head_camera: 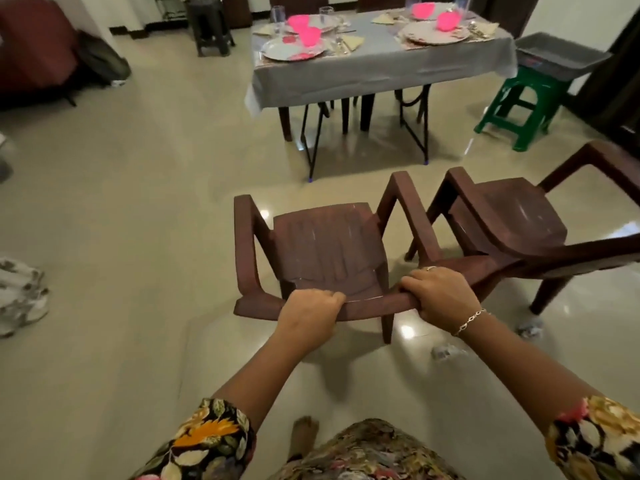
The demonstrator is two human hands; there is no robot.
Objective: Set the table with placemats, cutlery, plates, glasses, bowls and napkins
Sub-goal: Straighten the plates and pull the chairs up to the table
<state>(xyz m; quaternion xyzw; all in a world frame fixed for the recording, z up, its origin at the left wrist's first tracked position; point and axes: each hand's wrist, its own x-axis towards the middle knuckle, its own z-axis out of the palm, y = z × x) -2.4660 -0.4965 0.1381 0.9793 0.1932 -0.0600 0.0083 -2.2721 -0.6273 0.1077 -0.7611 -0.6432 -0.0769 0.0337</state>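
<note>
Left grip [311,306] and right grip [440,296] both closed, fingers curled tight round the top rail of a brown plastic chair [329,251], side by side on the backrest. Second brown chair [512,216] just beside it, on the right. Tabletop [374,64] well ahead under a grey cloth, already laid with plates [292,50], pink bowls [309,35], glasses [277,15] and napkins [351,41]. Green stool [519,105] carrying a grey tray [557,57] sits right of the tabletop.

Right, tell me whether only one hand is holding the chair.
No, the left hand and the right hand both grip the back rail of the brown chair.
</note>
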